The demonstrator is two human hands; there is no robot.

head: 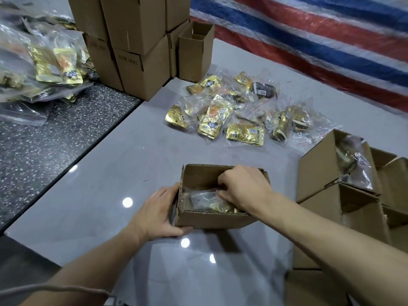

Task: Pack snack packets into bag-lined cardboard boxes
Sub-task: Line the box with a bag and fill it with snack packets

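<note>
Progress (est.): mid-run. One box [212,219] being filled, top not yet closed. Plenty left to pack: loose pile [238,113] of bagged gold packets at 12–1 o'clock from the box, well apart; bigger heap [44,62] at 10 o'clock, blurred.

Containers:
- Box, frame centre, on grey floor [123,164]. Top open. Inside: clear bag [201,198] w/ gold packets, lying low; count not readable.
- Side boxes [320,171], 3 o'clock: several, tops open, touching one another. One holds a clear bag w/ packets; rest, contents hidden.
- Stack [136,40], 11 o'clock: closed boxes, piled; contents unknown.
- Spare box [192,60], 12 o'clock, just beside stack: open, nothing seen inside.

Hands:
- L hand [159,215]: grips box at its 9 o'clock wall, thumb round near corner. Steadying, prob.
- R hand [245,188]: down inside box from 3 o'clock side, fingers curled, pinching bag plastic. Tucking or settling contents, by the look.

Backdrop: striped tarp [309,40], 1–2 o'clock.

Left to do (est.): finish seating the bag, close the box, then repeat w/ loose pile and open side boxes.
</note>
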